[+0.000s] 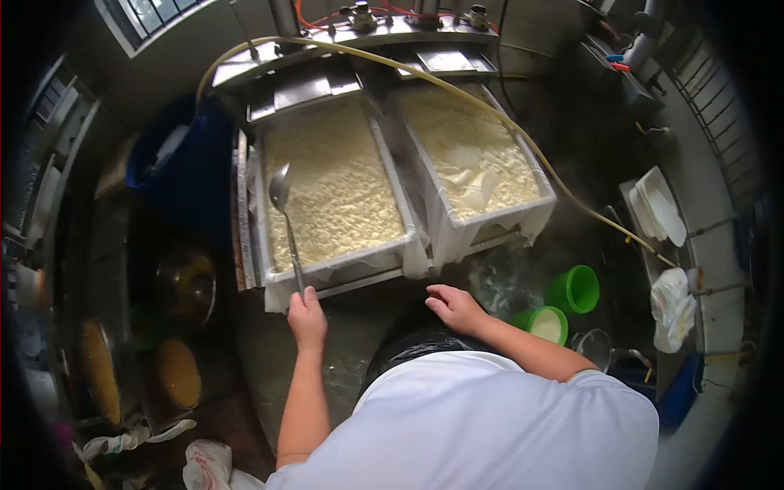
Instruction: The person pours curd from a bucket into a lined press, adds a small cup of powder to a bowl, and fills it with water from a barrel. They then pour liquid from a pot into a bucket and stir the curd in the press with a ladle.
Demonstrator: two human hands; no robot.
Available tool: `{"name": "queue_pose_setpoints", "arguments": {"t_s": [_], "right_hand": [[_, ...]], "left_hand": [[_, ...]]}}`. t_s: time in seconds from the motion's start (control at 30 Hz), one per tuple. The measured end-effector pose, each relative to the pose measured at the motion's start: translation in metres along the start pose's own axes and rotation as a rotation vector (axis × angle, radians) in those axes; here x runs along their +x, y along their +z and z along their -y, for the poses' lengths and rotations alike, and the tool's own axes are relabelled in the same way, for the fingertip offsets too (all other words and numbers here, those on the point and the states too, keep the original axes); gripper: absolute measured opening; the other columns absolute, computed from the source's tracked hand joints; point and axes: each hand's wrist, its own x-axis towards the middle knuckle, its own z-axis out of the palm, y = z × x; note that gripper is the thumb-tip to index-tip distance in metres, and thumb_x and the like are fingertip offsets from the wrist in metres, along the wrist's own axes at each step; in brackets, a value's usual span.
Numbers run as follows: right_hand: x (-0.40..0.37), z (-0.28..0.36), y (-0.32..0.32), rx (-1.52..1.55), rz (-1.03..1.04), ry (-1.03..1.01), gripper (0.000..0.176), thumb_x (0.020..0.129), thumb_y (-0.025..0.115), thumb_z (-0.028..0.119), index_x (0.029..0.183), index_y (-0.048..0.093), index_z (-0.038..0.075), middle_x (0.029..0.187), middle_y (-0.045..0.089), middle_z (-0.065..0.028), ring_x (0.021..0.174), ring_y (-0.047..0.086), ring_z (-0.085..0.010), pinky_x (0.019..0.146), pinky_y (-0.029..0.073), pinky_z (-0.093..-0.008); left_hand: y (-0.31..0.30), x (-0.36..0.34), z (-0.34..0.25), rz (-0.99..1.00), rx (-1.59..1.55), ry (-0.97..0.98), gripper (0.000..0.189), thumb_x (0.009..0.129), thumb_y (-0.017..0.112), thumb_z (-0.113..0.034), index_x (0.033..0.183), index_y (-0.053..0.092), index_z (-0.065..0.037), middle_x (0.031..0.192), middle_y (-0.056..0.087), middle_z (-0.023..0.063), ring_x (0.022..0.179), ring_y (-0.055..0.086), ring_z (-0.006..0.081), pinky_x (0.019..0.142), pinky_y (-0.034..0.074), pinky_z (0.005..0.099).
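My left hand [308,322] is closed around the handle of a long metal spoon [280,186]. The spoon's bowl lies over the near left part of a cloth-lined rectangular mould [390,181] filled with pale, lumpy curd [336,192]. Beside it stands a second cloth-lined mould [529,153], also full of curd, with smoother white slabs [474,184] on top. In front of my body, my right hand [457,310] holds nothing. Its fingers are stretched out and the thumb is apart, short of the moulds' near edge.
A yellowish hose [457,91] arches over the right mould. Two green buckets [578,287] [545,324] stand on the wet floor at right, one with pale liquid. A blue barrel [184,175] is at left, above bowls of yellowish contents [179,373]. Metal press equipment [359,24] lines the back.
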Motion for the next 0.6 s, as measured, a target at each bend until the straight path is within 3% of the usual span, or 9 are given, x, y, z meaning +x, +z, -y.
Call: {"name": "queue_pose_setpoints", "arguments": {"t_s": [0.1,0.17,0.23,0.3,0.43,0.47,0.6], "right_hand": [[-0.024,0.0,0.002,-0.004,0.015,0.062,0.045,0.1,0.065,0.031,0.13,0.064,-0.003,0.121,0.071,-0.0237,0.112,0.069,-0.0376,0.096,0.054,-0.0421],[-0.036,-0.004,0.0,-0.061,0.014,0.095,0.046,0.1,0.065,0.032,0.13,0.064,-0.003,0.123,0.07,-0.0237,0.114,0.068,-0.0381,0.097,0.054,-0.0422],[-0.047,-0.006,-0.004,-0.073,0.002,0.114,0.046,0.1,0.065,0.032,0.13,0.065,-0.003,0.123,0.07,-0.0238,0.114,0.068,-0.0383,0.098,0.054,-0.0425],[-0.056,-0.009,-0.009,-0.074,-0.016,0.131,0.045,0.1,0.064,0.032,0.13,0.065,-0.002,0.124,0.07,-0.0238,0.114,0.067,-0.0384,0.098,0.054,-0.0427],[-0.068,-0.016,-0.026,-0.084,-0.092,0.115,0.045,0.1,0.064,0.033,0.129,0.065,-0.001,0.124,0.07,-0.0235,0.114,0.067,-0.0385,0.098,0.054,-0.0432],[-0.068,-0.018,-0.032,-0.076,-0.108,0.121,0.044,0.1,0.064,0.033,0.129,0.065,-0.001,0.124,0.07,-0.0233,0.114,0.068,-0.0384,0.097,0.054,-0.0431],[-0.07,-0.044,-0.059,-0.092,-0.178,0.119,0.044,0.1,0.064,0.033,0.128,0.066,-0.001,0.123,0.07,-0.0232,0.113,0.068,-0.0382,0.097,0.054,-0.0432]], "left_hand": [[0.0,0.0,0.002,0.012,-0.055,0.026,0.044,0.106,0.059,-0.034,0.082,0.05,0.001,0.067,0.053,0.0225,0.06,0.046,0.0382,0.061,0.044,0.0477],[0.003,-0.001,0.005,0.034,-0.056,0.02,0.042,0.106,0.06,-0.034,0.083,0.051,0.0,0.068,0.054,0.0232,0.061,0.049,0.0409,0.061,0.044,0.0482],[0.004,-0.003,0.003,-0.046,0.053,0.078,0.039,0.106,0.06,-0.034,0.087,0.052,-0.001,0.071,0.058,0.0243,0.066,0.057,0.0444,0.062,0.046,0.0501],[0.005,-0.003,0.014,-0.225,0.266,0.178,0.027,0.102,0.065,-0.03,0.103,0.062,-0.003,0.082,0.067,0.0227,0.079,0.067,0.047,0.068,0.052,0.0528],[-0.021,0.014,0.016,-0.492,0.351,0.368,0.029,0.102,0.066,-0.024,0.116,0.061,0.001,0.103,0.069,0.0229,0.092,0.067,0.0438,0.079,0.054,0.0475],[-0.03,0.018,0.001,-0.47,0.321,0.292,0.029,0.103,0.065,-0.022,0.118,0.06,0.002,0.109,0.067,0.0249,0.095,0.066,0.0439,0.082,0.053,0.047],[-0.033,0.036,-0.055,-0.43,0.262,0.3,0.027,0.103,0.063,-0.02,0.116,0.061,0.003,0.104,0.068,0.0266,0.094,0.065,0.0471,0.082,0.052,0.0489]]}}
